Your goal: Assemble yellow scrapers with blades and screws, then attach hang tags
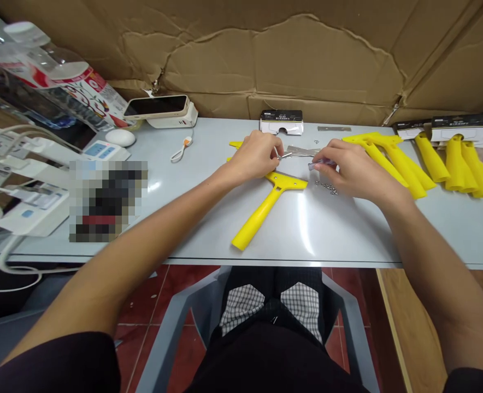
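My left hand is closed in a pinch on a small metal piece, above a yellow scraper handle lying on the table. More yellow plastic shows behind that hand. My right hand has its fingers pinched on a small greyish-purple object, too small to identify. Between the hands lie thin metal blades. Small screws are scattered beneath my right hand. To the right of it, several yellow handles lie in a pile.
Packaged yellow handles lie at the far right. A black-and-white package stands against the cardboard. On the left are a phone, a white mouse, bottles, power strips and a cable loop.
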Available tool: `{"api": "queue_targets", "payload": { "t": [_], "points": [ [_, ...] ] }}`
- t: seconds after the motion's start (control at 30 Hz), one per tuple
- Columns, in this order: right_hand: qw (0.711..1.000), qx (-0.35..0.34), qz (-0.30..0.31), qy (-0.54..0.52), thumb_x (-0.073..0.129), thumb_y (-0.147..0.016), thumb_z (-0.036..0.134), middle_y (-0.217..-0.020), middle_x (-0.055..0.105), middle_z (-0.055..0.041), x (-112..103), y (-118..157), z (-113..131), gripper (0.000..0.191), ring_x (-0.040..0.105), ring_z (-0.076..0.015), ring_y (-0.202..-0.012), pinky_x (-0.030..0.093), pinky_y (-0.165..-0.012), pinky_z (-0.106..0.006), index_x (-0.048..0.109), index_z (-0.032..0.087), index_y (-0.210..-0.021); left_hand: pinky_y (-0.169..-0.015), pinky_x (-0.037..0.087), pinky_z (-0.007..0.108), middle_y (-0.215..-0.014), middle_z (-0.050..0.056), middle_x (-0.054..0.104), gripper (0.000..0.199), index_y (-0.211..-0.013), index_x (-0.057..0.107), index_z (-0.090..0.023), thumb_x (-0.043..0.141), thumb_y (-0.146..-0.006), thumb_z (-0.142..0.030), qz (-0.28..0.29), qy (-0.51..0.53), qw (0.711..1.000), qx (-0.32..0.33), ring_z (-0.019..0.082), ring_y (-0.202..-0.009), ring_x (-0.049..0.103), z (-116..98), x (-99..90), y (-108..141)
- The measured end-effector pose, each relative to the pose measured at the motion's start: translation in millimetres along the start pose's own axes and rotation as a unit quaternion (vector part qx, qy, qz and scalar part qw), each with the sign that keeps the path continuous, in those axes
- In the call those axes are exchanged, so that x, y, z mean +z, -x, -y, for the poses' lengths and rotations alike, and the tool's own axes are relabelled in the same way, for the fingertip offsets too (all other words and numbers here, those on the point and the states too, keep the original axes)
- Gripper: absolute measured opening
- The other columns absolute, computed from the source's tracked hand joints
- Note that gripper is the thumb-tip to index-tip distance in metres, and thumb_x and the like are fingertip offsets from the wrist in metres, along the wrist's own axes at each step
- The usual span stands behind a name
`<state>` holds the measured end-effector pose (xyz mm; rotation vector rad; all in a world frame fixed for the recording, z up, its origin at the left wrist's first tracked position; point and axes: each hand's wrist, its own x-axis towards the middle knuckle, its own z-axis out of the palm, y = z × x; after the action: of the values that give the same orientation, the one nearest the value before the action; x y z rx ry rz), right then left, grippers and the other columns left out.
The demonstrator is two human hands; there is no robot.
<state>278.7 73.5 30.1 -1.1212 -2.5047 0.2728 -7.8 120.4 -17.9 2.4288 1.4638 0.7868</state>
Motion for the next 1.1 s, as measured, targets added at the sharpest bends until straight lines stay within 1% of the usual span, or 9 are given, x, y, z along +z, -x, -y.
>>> {"api": "queue_targets", "payload": {
  "t": [0.17,0.23,0.33,0.47,0.7,0.83,0.9,1.03,1.1],
  "points": [
    [0.999,0.006,-0.033,-0.017,0.06,-0.112,0.04,-0.112,0.073,-0.0138,1.3,-0.5,1.8,0.026,0.066,-0.0318,-0.094,0.053,-0.09,-0.048,0.08,0.024,-0.114,-0.087,0.061,0.043,-0.095,0.006,0.084,0.034,-0.112,0.084,-0.025,0.068,-0.085,-0.011,-0.035,0.041,0.997,0.055,0.027,-0.09,0.077,-5.0,-22.0,7.9],
    [0.998,0.012,-0.056,-0.029,0.058,-0.113,0.042,-0.116,0.073,-0.014,1.7,-0.9,2.8,0.027,0.067,-0.0324,-0.096,0.053,-0.09,-0.048,0.079,0.025,-0.117,-0.086,0.063,0.041,-0.108,0.008,0.084,0.034,-0.116,0.083,-0.025,0.065,-0.09,-0.012,-0.048,0.055,0.994,0.081,0.025,-0.095,0.078,-13.2,-31.5,16.2],
    [0.996,0.02,-0.063,-0.06,0.055,-0.115,0.049,-0.121,0.074,-0.0135,2.0,-1.6,5.5,0.03,0.068,-0.0338,-0.101,0.055,-0.089,-0.048,0.076,0.029,-0.12,-0.086,0.064,0.04,-0.11,0.007,0.084,0.029,-0.114,0.083,-0.026,0.064,-0.097,-0.013,-0.055,0.066,0.99,0.115,0.024,-0.095,0.079,-26.2,-37.9,33.0],
    [0.995,0.016,-0.043,-0.09,0.053,-0.115,0.054,-0.122,0.073,-0.0138,2.0,-2.5,9.4,0.033,0.07,-0.0343,-0.105,0.056,-0.093,-0.05,0.074,0.029,-0.118,-0.091,0.066,0.04,-0.106,0.005,0.086,0.026,-0.115,0.081,-0.024,0.064,-0.099,-0.013,-0.084,0.073,0.988,0.104,0.023,-0.095,0.081,-34.2,-34.1,49.4],
    [0.995,0.028,-0.038,-0.089,0.057,-0.113,0.05,-0.12,0.075,-0.014,1.8,-3.0,9.7,0.029,0.072,-0.034,-0.101,0.056,-0.091,-0.05,0.076,0.028,-0.118,-0.092,0.068,0.04,-0.1,0.004,0.087,0.016,-0.107,0.079,-0.022,0.069,-0.096,-0.015,-0.109,0.089,0.988,0.066,0.021,-0.091,0.081,-33.9,-29.3,50.6],
    [0.996,0.014,-0.034,-0.087,0.058,-0.112,0.045,-0.118,0.075,-0.0136,6.8,-3.4,11.9,0.026,0.073,-0.0337,-0.102,0.056,-0.09,-0.049,0.076,0.027,-0.118,-0.088,0.067,0.038,-0.096,0.002,0.087,0.008,-0.1,0.078,-0.023,0.074,-0.096,-0.016,-0.123,0.104,0.983,0.085,0.021,-0.088,0.081,-38.4,-26.5,53.1],
    [0.995,-0.002,-0.034,-0.092,0.058,-0.111,0.041,-0.117,0.075,-0.0135,11.5,-3.8,13.4,0.024,0.072,-0.0326,-0.101,0.055,-0.089,-0.047,0.076,0.026,-0.118,-0.088,0.067,0.038,-0.096,0.002,0.087,0.01,-0.098,0.078,-0.023,0.074,-0.098,-0.014,-0.12,0.109,0.981,0.11,0.021,-0.089,0.082,-41.2,-23.7,55.1],
    [0.994,-0.026,-0.044,-0.094,0.058,-0.109,0.036,-0.114,0.077,-0.013,22.2,-4.9,13.6,0.022,0.069,-0.0302,-0.095,0.053,-0.087,-0.045,0.075,0.025,-0.116,-0.098,0.068,0.042,-0.117,0.006,0.088,0.021,-0.101,0.08,-0.023,0.068,-0.1,-0.007,-0.117,0.13,0.97,0.166,0.023,-0.109,0.084,-44.8,-18.5,57.7],
    [0.994,-0.026,-0.041,-0.097,0.057,-0.11,0.036,-0.114,0.077,-0.0127,25.9,-5.3,13.0,0.021,0.068,-0.0295,-0.093,0.052,-0.086,-0.045,0.074,0.025,-0.115,-0.097,0.069,0.042,-0.125,0.007,0.087,0.019,-0.101,0.081,-0.024,0.069,-0.1,-0.009,-0.124,0.137,0.97,0.158,0.024,-0.115,0.083,-45.2,-17.2,57.7]
  ]
}}
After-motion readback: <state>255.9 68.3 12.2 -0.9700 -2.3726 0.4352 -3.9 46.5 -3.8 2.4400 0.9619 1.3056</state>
